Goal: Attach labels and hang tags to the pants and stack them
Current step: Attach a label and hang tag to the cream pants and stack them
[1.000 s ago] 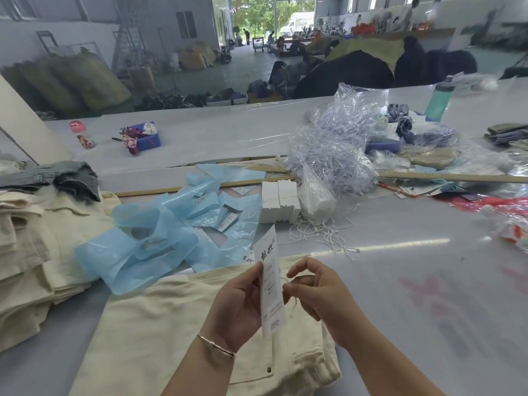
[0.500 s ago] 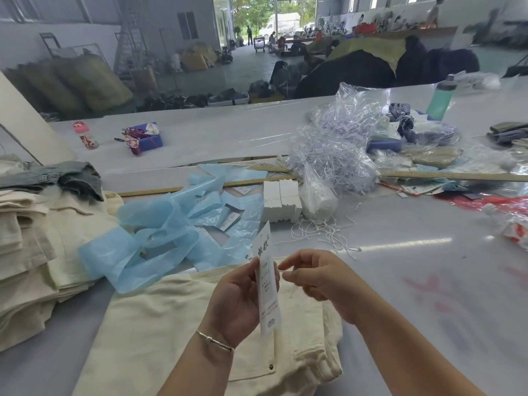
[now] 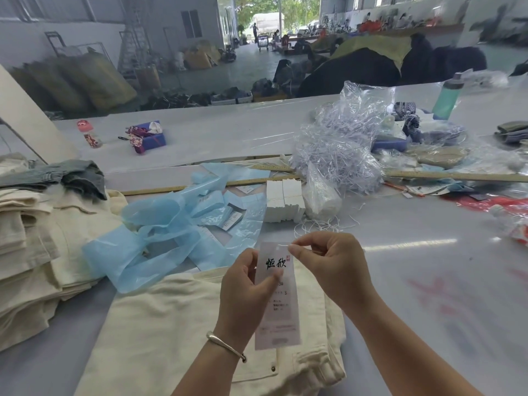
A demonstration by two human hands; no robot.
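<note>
tag [image 3: 276,295] upright above pants [image 3: 177,332], print toward me, to thread it | left hand [image 3: 248,284] pinches its edge steady | right hand [image 3: 328,264] pinches string [image 3: 281,245] at top hole | done stack [image 3: 31,252] left on desk [image 3: 414,281]

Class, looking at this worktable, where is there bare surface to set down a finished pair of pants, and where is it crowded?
Bare table lies right of the pants, below the loose strings. Crowded: blue plastic, stacked pants left.
</note>
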